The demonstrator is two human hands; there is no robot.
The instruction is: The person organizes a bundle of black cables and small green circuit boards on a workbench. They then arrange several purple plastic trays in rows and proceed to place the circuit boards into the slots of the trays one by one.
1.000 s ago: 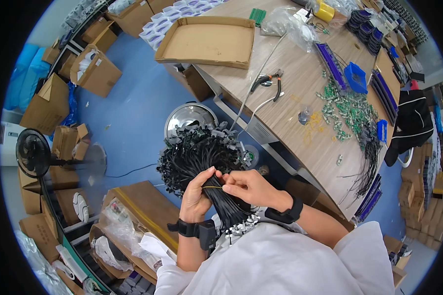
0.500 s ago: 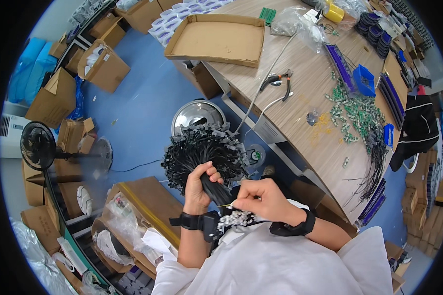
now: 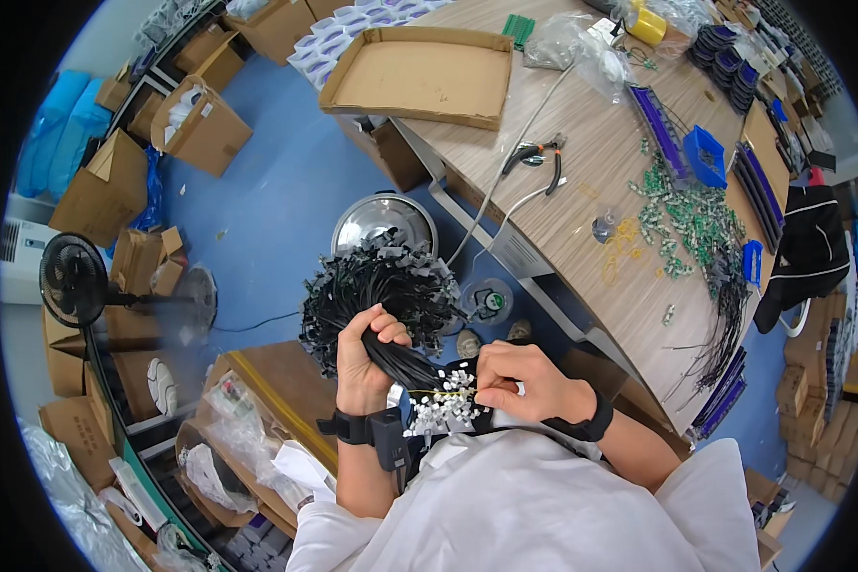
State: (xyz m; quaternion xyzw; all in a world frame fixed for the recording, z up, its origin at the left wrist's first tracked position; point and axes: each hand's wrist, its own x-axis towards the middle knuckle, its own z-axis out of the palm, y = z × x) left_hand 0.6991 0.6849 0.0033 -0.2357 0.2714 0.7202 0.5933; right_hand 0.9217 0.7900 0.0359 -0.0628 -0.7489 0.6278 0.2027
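My left hand [image 3: 370, 355] is closed around a thick bundle of black cables [image 3: 381, 281]. The bundle's dark far ends fan out beyond the fist in a bushy head. Small white connectors [image 3: 445, 408] cluster at its near end, close to my shirt. Across the cables, just above the connectors, runs a thin yellow rubber band [image 3: 431, 391], pulled taut toward the right. The thumb and fingers of my right hand [image 3: 526, 381] are pinched together at the band's right end. How far the band goes around the underside is hidden.
A wooden table [image 3: 567, 248] at the right bears pliers [image 3: 543, 162], loose yellow rubber bands [image 3: 623, 235] and a heap of green-ended cables [image 3: 686, 214]. A round metal lid [image 3: 367, 214] lies beyond the bundle. Cardboard boxes [image 3: 296, 391] and a black fan [image 3: 71, 279] stand at left.
The bundle and my left hand have shifted slightly left and tilted, showing more white connectors. My right hand has moved a little right, keeping the rubber band stretched.
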